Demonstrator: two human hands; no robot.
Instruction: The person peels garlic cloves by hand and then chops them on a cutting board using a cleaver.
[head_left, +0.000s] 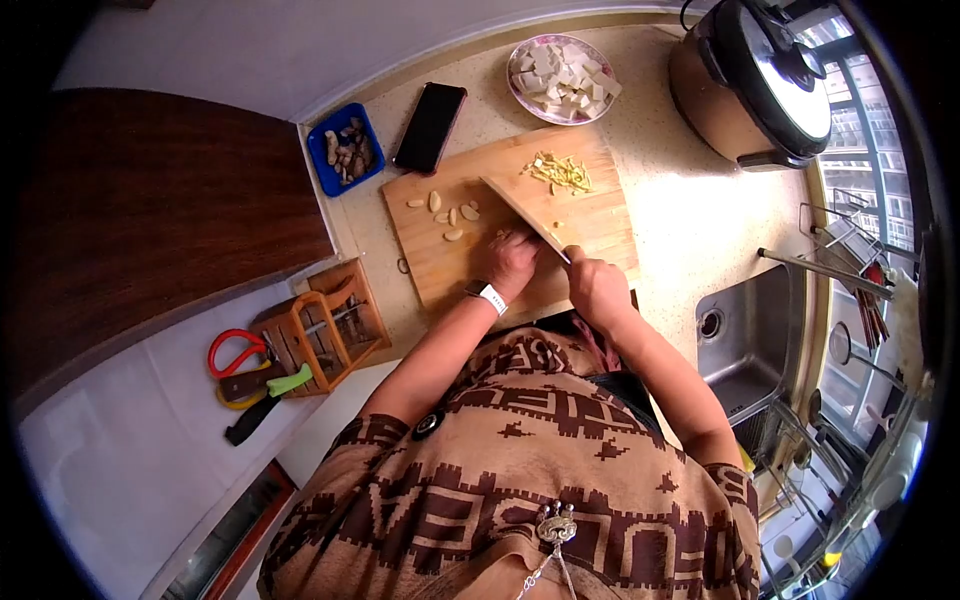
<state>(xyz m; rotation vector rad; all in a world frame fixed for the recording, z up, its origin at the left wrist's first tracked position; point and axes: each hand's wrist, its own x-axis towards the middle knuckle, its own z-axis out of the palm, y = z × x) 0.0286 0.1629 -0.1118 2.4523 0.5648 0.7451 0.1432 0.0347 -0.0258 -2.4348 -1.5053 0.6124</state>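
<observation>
A wooden cutting board [460, 270] lies on the counter. My right hand [598, 290] is wrapped round the handle of a knife [525, 216], whose blade points up and left across the board. Close to the blade's left side, my left hand [513, 258] rests on the board with curled fingers; what they hold, if anything, is hidden. Several whole garlic cloves [453, 235] lie at the board's left. Beyond the knife sits a small pile of yellow shredded pieces [560, 173], with a few bits beside the blade.
Behind the board are a blue basket of ginger-like pieces [350, 155], a phone [430, 128] and a plate of white cubes [562, 80]. A cooker [750, 85] stands back right, a sink [745, 340] right, a wooden knife rack [320, 330] left.
</observation>
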